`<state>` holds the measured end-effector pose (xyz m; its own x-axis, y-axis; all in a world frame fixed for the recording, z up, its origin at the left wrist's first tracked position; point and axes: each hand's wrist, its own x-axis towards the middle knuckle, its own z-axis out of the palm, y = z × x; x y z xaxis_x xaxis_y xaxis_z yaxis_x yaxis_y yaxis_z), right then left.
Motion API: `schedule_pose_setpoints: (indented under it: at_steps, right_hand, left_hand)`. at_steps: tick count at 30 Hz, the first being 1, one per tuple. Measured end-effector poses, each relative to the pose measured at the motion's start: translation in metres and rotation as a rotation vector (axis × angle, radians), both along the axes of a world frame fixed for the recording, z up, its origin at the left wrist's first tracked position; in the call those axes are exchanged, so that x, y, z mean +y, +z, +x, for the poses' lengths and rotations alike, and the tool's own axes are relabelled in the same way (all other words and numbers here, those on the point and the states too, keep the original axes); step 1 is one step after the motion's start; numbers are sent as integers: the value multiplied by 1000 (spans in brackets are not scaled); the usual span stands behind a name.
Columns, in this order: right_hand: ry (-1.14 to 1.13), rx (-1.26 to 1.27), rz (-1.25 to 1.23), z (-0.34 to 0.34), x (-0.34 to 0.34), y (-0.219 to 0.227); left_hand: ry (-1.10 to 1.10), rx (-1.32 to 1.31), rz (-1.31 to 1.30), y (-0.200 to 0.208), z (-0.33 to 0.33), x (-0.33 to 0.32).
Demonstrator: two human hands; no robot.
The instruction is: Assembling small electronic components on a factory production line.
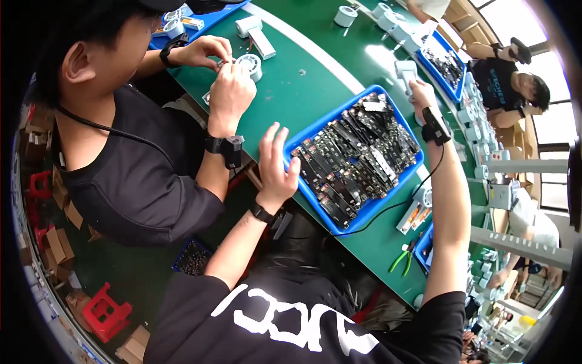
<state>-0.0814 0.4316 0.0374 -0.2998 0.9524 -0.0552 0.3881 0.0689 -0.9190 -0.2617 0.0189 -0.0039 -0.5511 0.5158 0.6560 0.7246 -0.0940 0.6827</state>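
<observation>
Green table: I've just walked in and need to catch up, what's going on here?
The person's right hand holds a pale part past the blue tray, which is full of black boards. The left hand is open at the tray's left edge. A co-worker's hands meet beside a pale ring.

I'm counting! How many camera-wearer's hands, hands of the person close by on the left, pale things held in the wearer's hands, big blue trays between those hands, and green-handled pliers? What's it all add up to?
Wearer's hands (left hand, right hand): 2
Neighbour's hands: 2
Held pale part: 1
Big blue tray: 1
Green-handled pliers: 1
Total: 7
</observation>
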Motion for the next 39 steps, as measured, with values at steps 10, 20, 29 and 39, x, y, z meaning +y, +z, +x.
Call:
schedule_pose_setpoints:
  at_steps: [10,20,29,39]
  right_hand:
    - [-33,-813,539,-61,53,-24]
    - [208,-1028,739,-24,42,-42]
    - [384,-936,860,-154,-24,36]
    - [869,-702,580,-371,-135,-5]
  left_hand:
    - [7,-121,-211,-13,-8,2]
    - [-16,-77,-226,-10,-9,0]
    - [-22,-76,-264,-7,-10,1]
    - [11,-52,-250,-14,-5,5]
